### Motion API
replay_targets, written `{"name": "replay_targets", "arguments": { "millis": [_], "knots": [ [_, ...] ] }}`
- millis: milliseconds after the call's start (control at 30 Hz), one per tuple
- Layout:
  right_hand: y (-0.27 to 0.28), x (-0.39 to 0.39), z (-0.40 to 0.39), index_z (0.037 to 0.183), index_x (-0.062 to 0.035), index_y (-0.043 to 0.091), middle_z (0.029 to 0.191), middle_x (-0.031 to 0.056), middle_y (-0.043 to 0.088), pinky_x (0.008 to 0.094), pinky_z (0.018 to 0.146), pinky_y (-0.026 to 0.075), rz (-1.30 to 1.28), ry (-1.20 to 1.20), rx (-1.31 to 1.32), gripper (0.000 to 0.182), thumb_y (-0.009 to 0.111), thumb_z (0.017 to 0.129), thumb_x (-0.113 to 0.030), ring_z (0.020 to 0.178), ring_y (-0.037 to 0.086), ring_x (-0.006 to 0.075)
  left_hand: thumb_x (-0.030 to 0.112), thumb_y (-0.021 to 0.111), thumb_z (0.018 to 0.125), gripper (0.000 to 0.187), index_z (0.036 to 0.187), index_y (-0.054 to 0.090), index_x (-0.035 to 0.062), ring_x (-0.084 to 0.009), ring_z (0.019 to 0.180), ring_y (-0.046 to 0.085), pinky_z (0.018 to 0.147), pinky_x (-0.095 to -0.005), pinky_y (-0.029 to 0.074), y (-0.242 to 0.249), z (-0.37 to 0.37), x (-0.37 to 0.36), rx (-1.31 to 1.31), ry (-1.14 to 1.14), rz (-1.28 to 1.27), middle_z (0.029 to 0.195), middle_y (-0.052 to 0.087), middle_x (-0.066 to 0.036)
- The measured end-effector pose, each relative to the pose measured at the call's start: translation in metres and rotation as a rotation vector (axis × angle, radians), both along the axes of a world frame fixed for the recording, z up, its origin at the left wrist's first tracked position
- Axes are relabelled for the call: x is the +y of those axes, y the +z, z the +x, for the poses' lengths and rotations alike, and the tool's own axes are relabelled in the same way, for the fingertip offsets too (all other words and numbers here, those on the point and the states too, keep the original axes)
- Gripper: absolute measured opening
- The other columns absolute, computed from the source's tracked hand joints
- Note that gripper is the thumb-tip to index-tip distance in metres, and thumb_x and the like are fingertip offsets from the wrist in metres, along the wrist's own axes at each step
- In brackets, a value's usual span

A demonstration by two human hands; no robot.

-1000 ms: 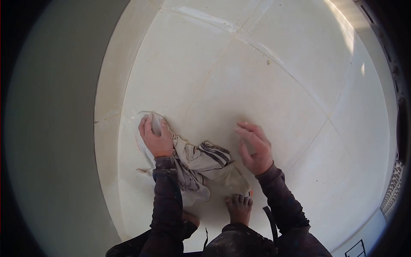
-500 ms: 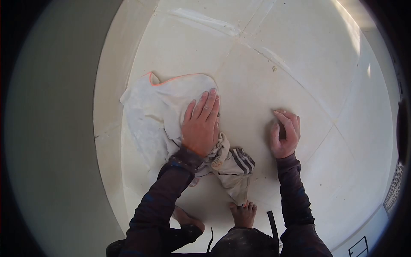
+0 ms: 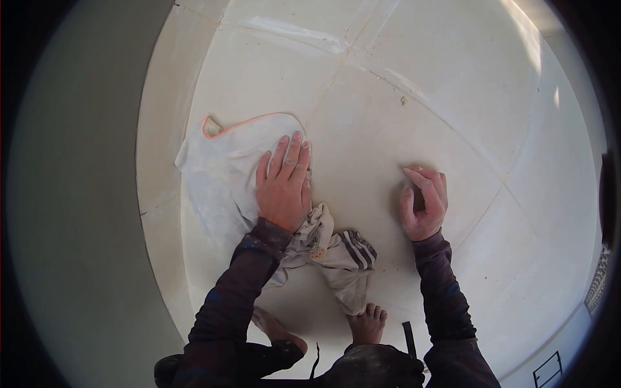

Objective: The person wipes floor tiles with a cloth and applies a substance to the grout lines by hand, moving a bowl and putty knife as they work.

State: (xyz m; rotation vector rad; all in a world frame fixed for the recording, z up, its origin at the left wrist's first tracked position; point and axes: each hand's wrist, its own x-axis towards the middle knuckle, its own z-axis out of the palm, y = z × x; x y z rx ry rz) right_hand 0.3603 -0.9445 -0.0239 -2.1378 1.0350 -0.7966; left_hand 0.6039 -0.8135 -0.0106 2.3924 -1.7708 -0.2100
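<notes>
My left hand point(image 3: 284, 191) lies flat on a whitish cloth point(image 3: 220, 174), palm down with its fingers stretched out. Orange stitching runs along the cloth's far edge, which folds up at one corner. Near my left wrist the fabric is bunched, and a crumpled part with dark stripes point(image 3: 356, 249) trails toward my feet. Off to the right, my right hand point(image 3: 425, 204) rests at the floor, loosely curled. A gap shows between its thumb and forefinger, and I see nothing held there. White dust coats the fingers of both hands.
Pale floor tiles point(image 3: 466, 97) with dark joints and white smears surround the cloth. A small crumb of debris point(image 3: 404, 101) lies on the far tile. On the left a skirting strip point(image 3: 162, 129) meets a grey wall point(image 3: 77, 194). My bare foot point(image 3: 367, 323) is near the striped fabric.
My left hand and the cloth under it have shifted slightly left across the floor. The view has also moved a little; my right hand keeps its curled shape.
</notes>
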Motion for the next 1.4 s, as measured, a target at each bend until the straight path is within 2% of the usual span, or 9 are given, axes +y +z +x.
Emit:
{"name": "replay_targets", "arguments": {
  "millis": [167, 367, 467, 567, 667, 867, 933, 1167, 1400],
  "knots": [
    [0.001, 0.002, -0.001, 0.108, -0.0034, 0.07, 0.102, 0.0159, 0.066, 0.0407, 0.078, 0.051, 0.012, -0.017, 0.014, 0.038, 0.063, 0.072, 0.002, 0.089, 0.06, 0.0337, 0.013, 0.052, 0.092, 0.052, 0.144, 0.055, 0.0067, -0.0293, 0.146, 0.039, 0.117, -0.0496, 0.027, -0.003, 0.03, -0.075, 0.002, -0.112, -0.106, 0.156, 0.047, -0.011],
    [-0.002, -0.002, -0.003, 0.106, -0.0032, 0.07, 0.101, 0.0152, 0.067, 0.0403, 0.076, 0.051, 0.021, -0.005, -0.024, 0.037, 0.062, 0.071, 0.002, 0.086, 0.061, 0.0331, 0.013, 0.053, 0.092, 0.05, 0.142, 0.056, 0.007, -0.0293, 0.145, 0.04, 0.117, -0.0489, 0.027, 0.001, 0.013, 0.017, -0.016, -0.043, 0.016, 0.155, 0.048, -0.01],
    [0.002, -0.002, -0.003, 0.105, -0.0033, 0.07, 0.099, 0.0151, 0.067, 0.04, 0.075, 0.051, 0.006, 0.017, -0.02, 0.036, 0.062, 0.07, 0.003, 0.085, 0.061, 0.033, 0.014, 0.054, 0.092, 0.05, 0.141, 0.057, 0.0079, -0.0292, 0.145, 0.041, 0.117, -0.0488, 0.027, 0.0, 0.017, -0.001, -0.042, -0.067, 0.004, 0.155, 0.048, -0.01],
    [0.001, 0.0, -0.002, 0.104, -0.0035, 0.07, 0.099, 0.0148, 0.067, 0.0399, 0.075, 0.05, 0.008, 0.003, -0.024, 0.036, 0.062, 0.07, 0.004, 0.086, 0.061, 0.0331, 0.015, 0.055, 0.092, 0.05, 0.141, 0.058, 0.0091, -0.029, 0.145, 0.04, 0.117, -0.0485, 0.027, 0.001, 0.027, -0.055, -0.01, -0.112, -0.068, 0.155, 0.048, -0.01],
    [-0.001, 0.001, -0.002, 0.104, -0.0037, 0.07, 0.099, 0.0145, 0.067, 0.0398, 0.076, 0.05, 0.007, 0.001, -0.032, 0.036, 0.061, 0.07, 0.004, 0.086, 0.061, 0.0328, 0.015, 0.056, 0.091, 0.05, 0.141, 0.058, 0.0096, -0.0288, 0.145, 0.041, 0.117, -0.0484, 0.028, -0.003, 0.029, -0.059, -0.025, -0.118, -0.089, 0.155, 0.048, -0.01],
    [-0.004, 0.001, -0.005, 0.104, -0.0038, 0.07, 0.099, 0.0138, 0.066, 0.0396, 0.076, 0.051, 0.019, -0.013, -0.009, 0.035, 0.062, 0.07, 0.005, 0.086, 0.061, 0.0323, 0.014, 0.055, 0.091, 0.049, 0.139, 0.06, 0.0091, -0.0301, 0.145, 0.042, 0.116, -0.0487, 0.029, 0.0, 0.009, 0.05, -0.034, -0.035, 0.029, 0.154, 0.049, -0.011],
    [-0.001, 0.0, -0.001, 0.104, -0.0041, 0.07, 0.099, 0.0136, 0.066, 0.0394, 0.076, 0.051, -0.002, -0.005, -0.021, 0.035, 0.063, 0.071, 0.004, 0.086, 0.061, 0.0319, 0.013, 0.055, 0.09, 0.05, 0.139, 0.06, 0.0087, -0.0308, 0.145, 0.042, 0.116, -0.0486, 0.029, 0.001, 0.007, 0.031, -0.041, -0.025, 0.02, 0.154, 0.049, -0.012],
    [-0.004, 0.002, 0.0, 0.103, -0.0046, 0.071, 0.099, 0.0134, 0.066, 0.0393, 0.077, 0.05, -0.021, -0.017, 0.015, 0.034, 0.062, 0.072, 0.004, 0.087, 0.061, 0.0317, 0.015, 0.056, 0.091, 0.046, 0.136, 0.063, 0.0103, -0.029, 0.14, 0.046, 0.114, -0.0484, 0.031, -0.016, 0.042, -0.116, -0.022, -0.085, -0.229, 0.148, 0.055, -0.008],
    [-0.001, 0.0, 0.001, 0.102, -0.0053, 0.071, 0.099, 0.0129, 0.067, 0.0393, 0.076, 0.05, -0.011, -0.01, 0.009, 0.033, 0.063, 0.072, 0.003, 0.085, 0.061, 0.0319, 0.014, 0.056, 0.09, 0.046, 0.136, 0.063, 0.011, -0.0281, 0.141, 0.046, 0.114, -0.047, 0.032, 0.005, 0.001, 0.016, 0.004, -0.114, -0.068, 0.15, 0.054, -0.008]
  ]
}}
